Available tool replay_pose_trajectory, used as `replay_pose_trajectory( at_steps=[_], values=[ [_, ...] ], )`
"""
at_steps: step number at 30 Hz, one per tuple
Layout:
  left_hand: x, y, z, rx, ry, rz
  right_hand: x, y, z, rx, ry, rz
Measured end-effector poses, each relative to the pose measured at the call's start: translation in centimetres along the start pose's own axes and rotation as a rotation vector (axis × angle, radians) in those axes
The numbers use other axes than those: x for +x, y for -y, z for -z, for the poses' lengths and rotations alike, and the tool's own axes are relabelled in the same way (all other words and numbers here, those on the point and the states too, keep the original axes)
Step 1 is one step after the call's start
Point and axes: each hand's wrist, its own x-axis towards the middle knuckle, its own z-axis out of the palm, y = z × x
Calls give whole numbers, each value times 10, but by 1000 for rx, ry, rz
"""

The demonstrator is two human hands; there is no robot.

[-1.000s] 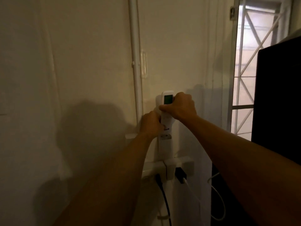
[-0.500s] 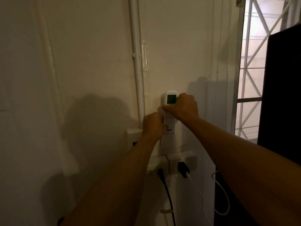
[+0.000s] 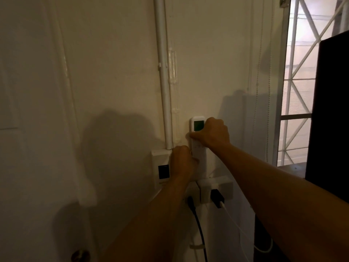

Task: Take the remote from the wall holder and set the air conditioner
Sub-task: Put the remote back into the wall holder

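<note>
- The remote (image 3: 198,137), white and upright, stands against the wall (image 3: 113,72) just right of a white pipe (image 3: 164,72); its small green screen (image 3: 198,125) faces out near the top.
- The right hand (image 3: 212,132) is wrapped around the upper half of the remote just below the screen, with the thumb across its front, so its fingers are closed on the remote.
- The left hand (image 3: 182,162) is curled into a loose fist at the lower left edge of the remote, touching or nearly touching it. I cannot tell whether its fingers pinch the remote, the holder, or nothing.
- The wall holder itself is hidden behind the remote and the left hand, so whether the remote is seated in it or lifted free is unclear.
- Just left of the left hand is a white switch box (image 3: 160,167) at the foot of the pipe.
- Below the hands sits a white socket block (image 3: 222,186) with a black plug (image 3: 217,198) and a white cable (image 3: 234,224) in it; a black cable (image 3: 198,224) hangs down beside it.
- At the right, a bright window (image 3: 302,72) with white bars shows behind a dark cabinet (image 3: 332,110).
- A round door knob (image 3: 80,255) shows at the bottom left.
</note>
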Motion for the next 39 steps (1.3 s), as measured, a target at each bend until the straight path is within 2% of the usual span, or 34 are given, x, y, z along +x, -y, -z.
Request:
replay_pose_trajectory(
  at_steps=[8,20,26,31,39],
  values=[
    [4,2,-1,15,-16,-11,-3,-4,-6,5,34,-24],
    [2,1,0,11,-18,-64,-11,-5,-11,-9,-4,-65],
    [-2,-6,14,100,49,-96,-22,-18,-3,-28,197,-43],
    [-15,-11,27,150,133,-34,-45,-18,9,-282,403,-13],
    [-48,-16,45,227,259,-94,-81,-8,23,-362,496,-92]
  ],
)
